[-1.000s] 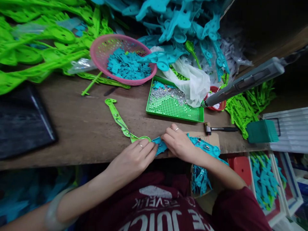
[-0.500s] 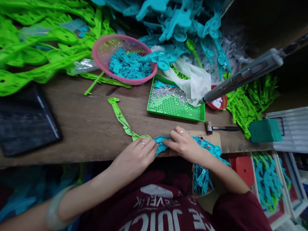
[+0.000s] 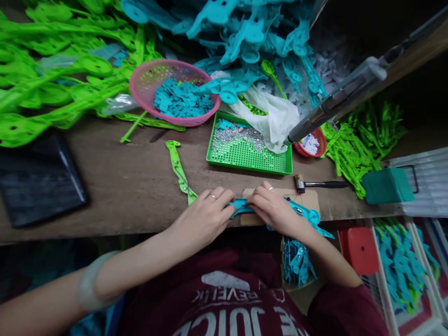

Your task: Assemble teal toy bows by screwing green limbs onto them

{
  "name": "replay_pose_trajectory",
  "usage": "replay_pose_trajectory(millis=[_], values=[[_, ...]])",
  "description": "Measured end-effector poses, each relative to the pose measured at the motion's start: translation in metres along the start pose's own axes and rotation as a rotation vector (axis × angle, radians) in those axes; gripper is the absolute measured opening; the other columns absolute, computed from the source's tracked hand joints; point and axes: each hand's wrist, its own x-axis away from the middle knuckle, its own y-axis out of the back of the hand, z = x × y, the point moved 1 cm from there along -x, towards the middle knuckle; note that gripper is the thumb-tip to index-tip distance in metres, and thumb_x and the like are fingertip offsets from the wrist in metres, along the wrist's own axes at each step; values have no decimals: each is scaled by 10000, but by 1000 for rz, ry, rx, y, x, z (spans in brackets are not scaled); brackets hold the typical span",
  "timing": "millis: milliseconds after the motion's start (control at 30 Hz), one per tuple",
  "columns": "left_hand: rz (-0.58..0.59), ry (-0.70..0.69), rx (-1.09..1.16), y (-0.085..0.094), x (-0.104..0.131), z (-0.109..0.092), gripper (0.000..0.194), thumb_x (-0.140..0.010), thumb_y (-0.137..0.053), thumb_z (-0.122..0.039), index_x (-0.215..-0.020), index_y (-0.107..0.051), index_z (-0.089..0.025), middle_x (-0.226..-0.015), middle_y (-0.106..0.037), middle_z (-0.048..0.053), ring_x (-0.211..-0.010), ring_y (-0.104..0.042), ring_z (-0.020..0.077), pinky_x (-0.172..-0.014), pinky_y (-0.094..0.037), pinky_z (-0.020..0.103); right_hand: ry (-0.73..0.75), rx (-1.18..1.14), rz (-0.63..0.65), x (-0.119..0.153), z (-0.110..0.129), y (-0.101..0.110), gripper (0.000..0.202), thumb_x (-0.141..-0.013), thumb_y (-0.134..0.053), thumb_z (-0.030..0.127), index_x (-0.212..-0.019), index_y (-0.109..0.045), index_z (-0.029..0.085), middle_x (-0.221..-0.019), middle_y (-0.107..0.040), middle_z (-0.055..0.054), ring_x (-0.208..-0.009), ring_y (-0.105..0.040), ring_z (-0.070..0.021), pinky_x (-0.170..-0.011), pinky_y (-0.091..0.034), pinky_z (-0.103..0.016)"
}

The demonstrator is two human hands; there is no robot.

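Note:
Between my two hands, near the table's front edge, is a blue plastic part [image 3: 241, 206]. My left hand [image 3: 209, 215] is closed around its left end, fingers bent over it. Closed on the same part, my right hand [image 3: 271, 208] pinches it from the right. Both hands' fingertips are partly hidden. A blue shell with small fittings [image 3: 306, 215] shows past my right hand, over a piece of cardboard [image 3: 250, 192]; I cannot tell whether it joins the held part. Left of my hands lies a green plastic half-shell [image 3: 179, 170] with a dark wire along it.
A green perforated tray [image 3: 252, 161] of screws sits ahead, beside a pink basket [image 3: 136, 91] with blue pieces. A hammer [image 3: 322, 184] lies at right. A grey hanging tool [image 3: 336, 102] reaches down over the tray. Left stands a black box-like object [image 3: 38, 182]. Green and blue shells pile behind.
The view has shifted slightly. The blue part between my hands is turned and now shows narrower, on edge. My left hand covers more of the green half-shell's lower end.

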Motion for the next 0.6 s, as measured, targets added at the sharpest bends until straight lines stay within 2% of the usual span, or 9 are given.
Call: replay_pose_trajectory(millis=[100,267,467,600], values=[[-5,2,95,-3,1,3,122,-838,-683,-126,-945,-634,-160,-1027,-620,94,-944,-524,271,-775,-433,371,-9,75,4,-2,-2,-6,230,-1046,-398,200,-972,-611,154,-900,-565,-84,-890,-413,-220,-782,-391,-329],[-6,-97,186,-6,2,5,103,-908,-589,-100,-858,-581,-189,-908,-642,20,-880,-539,221,-832,-416,365,-29,161,9,-6,-5,-19,230,-1043,-385,180,-967,-599,143,-921,-570,-97,-898,-389,-231,-783,-363,-336],[-21,-74,146,-5,-1,1,90,-949,-539,-121,-912,-601,-174,-821,-605,24,-834,-519,224,-803,-411,358,-23,161,-32,-1,-4,-18,216,-1036,-403,181,-975,-606,145,-896,-557,-87,-879,-384,-229,-746,-344,-331],[-23,-76,113,-10,-1,-2,120,-968,-549,-171,-869,-615,-184,-810,-597,29,-826,-508,234,-783,-404,366,-78,157,-29,1,-1,-19,200,-1028,-418,184,-975,-610,161,-899,-550,-83,-890,-388,-232,-754,-348,-334]])
